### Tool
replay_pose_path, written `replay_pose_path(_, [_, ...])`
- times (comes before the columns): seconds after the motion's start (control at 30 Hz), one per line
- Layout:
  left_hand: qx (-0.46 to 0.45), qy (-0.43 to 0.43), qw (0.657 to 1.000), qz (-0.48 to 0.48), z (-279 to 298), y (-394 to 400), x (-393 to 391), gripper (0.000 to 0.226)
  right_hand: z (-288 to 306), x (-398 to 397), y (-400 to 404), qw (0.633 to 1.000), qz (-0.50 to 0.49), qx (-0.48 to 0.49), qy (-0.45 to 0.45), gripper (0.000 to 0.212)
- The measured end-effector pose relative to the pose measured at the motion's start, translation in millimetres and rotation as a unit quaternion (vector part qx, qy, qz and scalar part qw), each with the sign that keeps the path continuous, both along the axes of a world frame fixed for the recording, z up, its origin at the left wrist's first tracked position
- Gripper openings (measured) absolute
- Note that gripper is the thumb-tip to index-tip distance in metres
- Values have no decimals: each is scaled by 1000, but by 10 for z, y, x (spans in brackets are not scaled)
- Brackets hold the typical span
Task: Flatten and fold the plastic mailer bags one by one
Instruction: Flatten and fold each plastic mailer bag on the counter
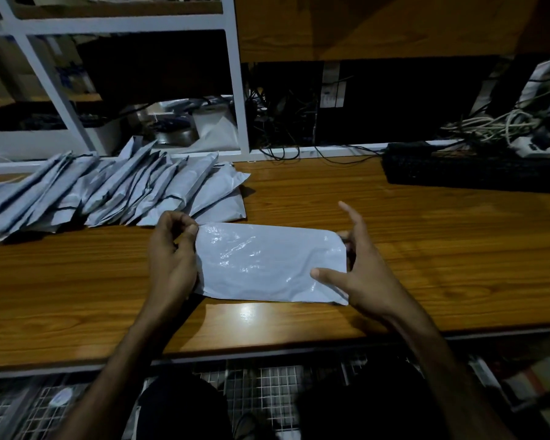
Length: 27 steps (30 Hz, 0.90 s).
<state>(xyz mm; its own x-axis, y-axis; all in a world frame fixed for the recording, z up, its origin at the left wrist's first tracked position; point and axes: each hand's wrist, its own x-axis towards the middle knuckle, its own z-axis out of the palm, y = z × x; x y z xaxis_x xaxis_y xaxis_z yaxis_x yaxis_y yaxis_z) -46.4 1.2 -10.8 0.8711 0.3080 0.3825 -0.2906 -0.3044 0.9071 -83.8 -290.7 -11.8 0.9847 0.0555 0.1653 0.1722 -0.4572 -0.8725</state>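
- A grey plastic mailer bag [267,262] lies flat on the wooden desk [426,249], long side running left to right, just in front of the person.
- The left hand [172,252] is at the bag's left end; its thumb and curled fingers pinch the upper left corner, so that grip is clamped on the bag.
- The right hand [362,268] is at the right end. Its thumb lies on top of the bag near the lower right corner while the other fingers curl round the right edge; the forefinger sticks up free. That grip, too, is closed on the bag.
- The bag's surface is shiny and a little wrinkled, mostly toward the middle.
- Behind and to the left, a row of folded grey mailers [108,188] leans in an overlapping stack on the desk, near the bag but not touching it.
- A black keyboard [473,169] rests at the far right of the desk, well apart from the bag.
- A tangle of cables [496,125] sits behind the keyboard.
- A white shelf frame [238,90] stands at the back.
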Motion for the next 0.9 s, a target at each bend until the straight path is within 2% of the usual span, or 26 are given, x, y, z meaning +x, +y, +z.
replay_pose_path(0.23, [-96,43,994,-15,-31,-40,-18,8,22,-203,91,973,-56,222,-6,58])
replay_pose_path(0.33, [-184,95,974,-90,25,-121,-146,27,10,-353,66,965,-112,237,-20,33])
replay_pose_path(0.4, [-185,130,963,-146,47,-220,-265,38,15,-468,-3,958,-162,236,-30,23])
replay_pose_path(0.53, [-195,139,938,-251,78,-551,-537,27,129,-834,-186,942,-229,240,-58,25])
replay_pose_path(0.63, [-167,139,932,-291,44,-812,-639,22,247,-1255,-393,937,-232,251,-71,30])
replay_pose_path(0.73, [-146,147,922,-328,18,-1132,-688,24,299,-1717,-643,955,-224,184,-72,47])
replay_pose_path(0.83, [-143,169,896,-385,37,-1553,-800,25,319,-2178,-913,963,-245,95,-58,39])
replay_pose_path(0.9, [-142,189,870,-433,59,-1873,-884,25,309,-2478,-1093,955,-285,61,-52,33])
